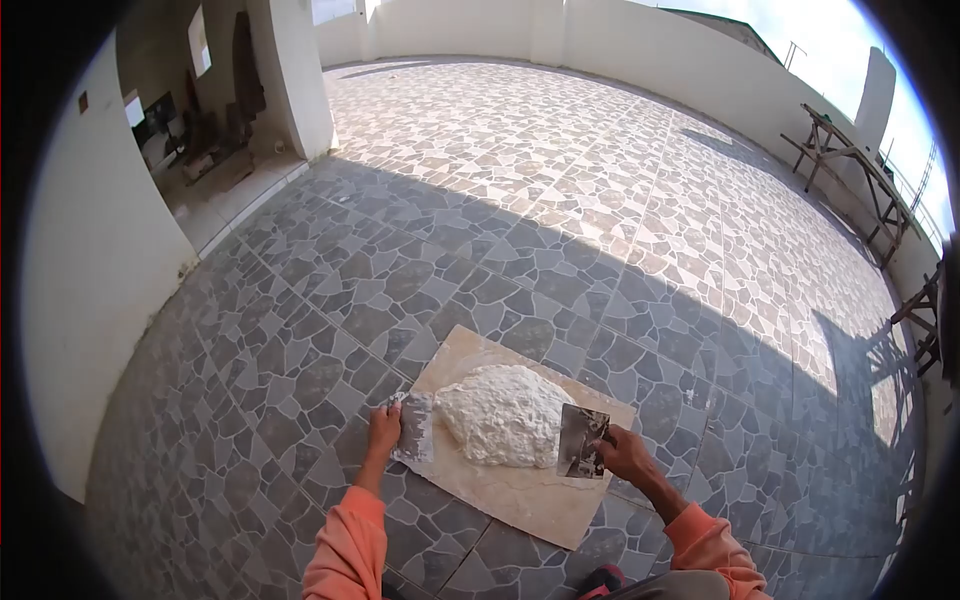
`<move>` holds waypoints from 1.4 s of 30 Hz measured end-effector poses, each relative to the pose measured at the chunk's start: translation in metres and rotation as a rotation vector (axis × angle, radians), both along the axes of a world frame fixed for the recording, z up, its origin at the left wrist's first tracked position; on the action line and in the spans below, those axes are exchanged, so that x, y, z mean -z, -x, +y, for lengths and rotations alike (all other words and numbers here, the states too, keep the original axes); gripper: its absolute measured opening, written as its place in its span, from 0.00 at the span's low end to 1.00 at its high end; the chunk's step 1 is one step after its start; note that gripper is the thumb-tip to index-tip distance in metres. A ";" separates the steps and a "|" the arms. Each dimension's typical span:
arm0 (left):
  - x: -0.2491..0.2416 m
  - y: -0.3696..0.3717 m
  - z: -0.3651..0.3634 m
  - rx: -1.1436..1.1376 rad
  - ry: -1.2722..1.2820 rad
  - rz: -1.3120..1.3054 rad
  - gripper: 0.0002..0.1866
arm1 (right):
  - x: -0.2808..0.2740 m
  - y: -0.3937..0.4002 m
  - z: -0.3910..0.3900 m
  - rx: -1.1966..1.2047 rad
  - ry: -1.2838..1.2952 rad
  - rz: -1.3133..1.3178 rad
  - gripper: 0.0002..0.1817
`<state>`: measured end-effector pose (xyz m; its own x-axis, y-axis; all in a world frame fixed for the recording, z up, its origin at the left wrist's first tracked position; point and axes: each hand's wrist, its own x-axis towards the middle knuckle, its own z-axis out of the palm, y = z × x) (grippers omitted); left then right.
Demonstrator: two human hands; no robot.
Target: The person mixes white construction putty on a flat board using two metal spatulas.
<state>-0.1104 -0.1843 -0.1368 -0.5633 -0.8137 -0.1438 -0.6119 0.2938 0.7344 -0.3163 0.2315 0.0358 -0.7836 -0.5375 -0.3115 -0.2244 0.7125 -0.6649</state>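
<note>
A mound of wet white plaster-like paste [507, 412] lies on a tan board [545, 515] on the floor in front of me. My left hand [384, 428] grips a flat, paste-smeared scraper blade [416, 428] at the mound's left side, over the board's edge. On the right, my right hand [627, 456] holds a darker flat scraper blade [581, 440] with white smears, its edge against or very near the paste. Both hands are closed round their tools, and the grips are mostly hidden by the fingers.
Patterned stone-look tiles [290, 400] surround the board, partly in shade. A white wall [90, 280] and a doorway into a cluttered room [205, 150] stand at left. Wooden trestles [850, 160] line the low wall at right. My shoe [603, 581] is just below the board.
</note>
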 end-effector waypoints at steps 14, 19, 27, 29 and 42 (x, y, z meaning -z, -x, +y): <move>0.018 0.000 -0.003 0.110 -0.002 -0.086 0.29 | 0.084 -0.033 0.065 0.570 0.334 -0.593 0.10; 0.002 0.002 0.010 0.082 0.041 -0.059 0.27 | 0.109 -0.041 0.083 0.605 0.260 -0.559 0.09; -0.003 0.000 0.003 0.137 0.081 -0.076 0.27 | 0.144 -0.054 0.091 0.604 0.252 -0.381 0.12; -0.003 0.000 -0.001 0.131 0.079 -0.098 0.27 | 0.149 -0.055 0.090 0.628 0.268 -0.367 0.12; -0.011 -0.002 -0.008 0.107 0.026 -0.056 0.25 | 0.152 -0.063 0.090 0.642 0.211 -0.261 0.12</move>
